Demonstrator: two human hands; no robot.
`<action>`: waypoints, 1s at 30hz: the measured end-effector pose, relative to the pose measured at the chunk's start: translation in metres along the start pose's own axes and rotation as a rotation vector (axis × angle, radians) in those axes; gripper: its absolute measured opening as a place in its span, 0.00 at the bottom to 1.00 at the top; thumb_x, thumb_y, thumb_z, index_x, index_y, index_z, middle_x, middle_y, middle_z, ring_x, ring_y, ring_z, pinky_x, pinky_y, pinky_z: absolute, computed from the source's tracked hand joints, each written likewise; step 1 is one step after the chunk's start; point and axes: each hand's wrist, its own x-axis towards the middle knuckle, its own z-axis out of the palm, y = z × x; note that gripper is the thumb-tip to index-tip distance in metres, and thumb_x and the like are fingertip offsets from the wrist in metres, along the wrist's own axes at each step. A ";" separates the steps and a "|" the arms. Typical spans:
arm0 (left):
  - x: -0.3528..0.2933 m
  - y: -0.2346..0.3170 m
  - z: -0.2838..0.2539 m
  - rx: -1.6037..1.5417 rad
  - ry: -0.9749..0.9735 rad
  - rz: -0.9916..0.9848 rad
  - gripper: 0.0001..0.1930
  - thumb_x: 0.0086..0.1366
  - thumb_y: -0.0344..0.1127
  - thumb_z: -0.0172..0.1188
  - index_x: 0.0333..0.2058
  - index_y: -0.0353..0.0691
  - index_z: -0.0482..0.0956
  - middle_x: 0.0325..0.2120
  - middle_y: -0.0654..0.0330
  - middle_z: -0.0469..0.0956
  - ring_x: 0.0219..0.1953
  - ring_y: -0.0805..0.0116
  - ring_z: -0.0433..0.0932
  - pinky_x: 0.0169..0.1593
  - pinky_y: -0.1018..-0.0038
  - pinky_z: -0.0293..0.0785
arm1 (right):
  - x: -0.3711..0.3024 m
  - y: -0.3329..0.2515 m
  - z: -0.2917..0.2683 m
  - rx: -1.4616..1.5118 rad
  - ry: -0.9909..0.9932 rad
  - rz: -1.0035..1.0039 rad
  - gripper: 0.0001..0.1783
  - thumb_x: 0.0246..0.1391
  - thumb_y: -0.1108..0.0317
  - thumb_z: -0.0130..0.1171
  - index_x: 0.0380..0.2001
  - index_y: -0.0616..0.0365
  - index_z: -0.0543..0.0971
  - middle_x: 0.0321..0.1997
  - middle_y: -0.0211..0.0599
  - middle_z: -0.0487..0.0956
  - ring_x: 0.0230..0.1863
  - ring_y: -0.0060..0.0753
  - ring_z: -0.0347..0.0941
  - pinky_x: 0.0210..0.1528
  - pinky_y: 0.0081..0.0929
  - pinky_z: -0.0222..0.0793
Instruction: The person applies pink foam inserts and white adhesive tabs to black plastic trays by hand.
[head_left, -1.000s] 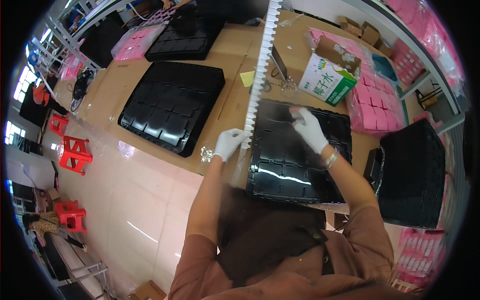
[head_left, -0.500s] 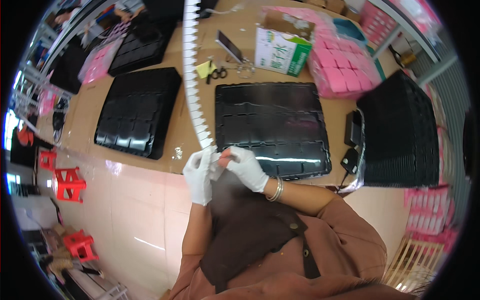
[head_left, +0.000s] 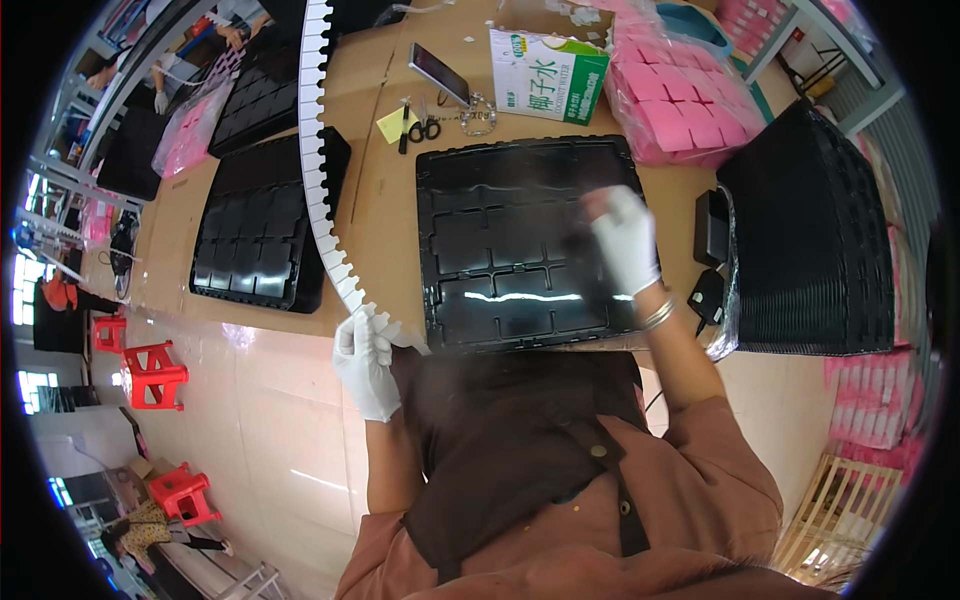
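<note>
My left hand (head_left: 365,368), in a white glove, pinches the lower end of a long white notched strip (head_left: 316,175). The strip curves up from my fingers past the top of the view. Right of it lies a black moulded plastic tray (head_left: 490,225) with a grid of ridges, near the table's front edge. Over the tray's right part is my gloved right hand (head_left: 628,240), with bare fingertips. Its fingers are smeared by motion, and whether they hold anything cannot be made out.
Another black tray (head_left: 250,225) lies to the left. Behind are scissors (head_left: 425,130), a phone (head_left: 438,72), a cardboard box (head_left: 548,80) and bagged pink pieces (head_left: 685,95). Stacked black trays (head_left: 810,240) stand at right. Red stools (head_left: 152,375) are on the floor. People work at the far left.
My right hand has left the strip's end and moved right, over the tray. My left hand has shifted slightly left with the strip, which now hangs farther left.
</note>
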 end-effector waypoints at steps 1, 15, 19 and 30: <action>-0.002 0.003 -0.002 0.016 -0.011 -0.010 0.10 0.69 0.35 0.54 0.39 0.34 0.78 0.19 0.65 0.74 0.15 0.85 0.62 0.21 0.89 0.60 | 0.013 0.008 -0.016 -0.059 0.008 0.134 0.05 0.54 0.73 0.57 0.33 0.60 0.80 0.30 0.37 0.79 0.32 0.29 0.75 0.37 0.25 0.71; 0.012 -0.017 0.002 0.187 -0.018 0.073 0.08 0.67 0.34 0.57 0.39 0.35 0.78 0.31 0.64 0.79 0.30 0.83 0.73 0.31 0.85 0.67 | 0.060 0.038 -0.022 -0.242 0.066 -0.173 0.14 0.43 0.82 0.49 0.31 0.59 0.81 0.31 0.46 0.79 0.37 0.45 0.78 0.41 0.32 0.73; 0.038 -0.030 -0.023 0.481 -0.049 0.169 0.11 0.65 0.32 0.58 0.43 0.31 0.78 0.36 0.59 0.78 0.36 0.71 0.76 0.42 0.76 0.73 | 0.136 0.097 -0.097 -0.360 0.313 0.118 0.13 0.45 0.73 0.55 0.37 0.58 0.81 0.34 0.46 0.80 0.38 0.48 0.77 0.43 0.34 0.72; 0.027 -0.023 -0.017 0.883 -0.034 0.329 0.20 0.65 0.35 0.56 0.54 0.32 0.70 0.47 0.51 0.72 0.51 0.58 0.71 0.54 0.68 0.68 | 0.172 0.130 -0.110 -0.910 -0.010 0.031 0.07 0.44 0.64 0.64 0.27 0.52 0.81 0.30 0.46 0.80 0.38 0.50 0.76 0.40 0.46 0.72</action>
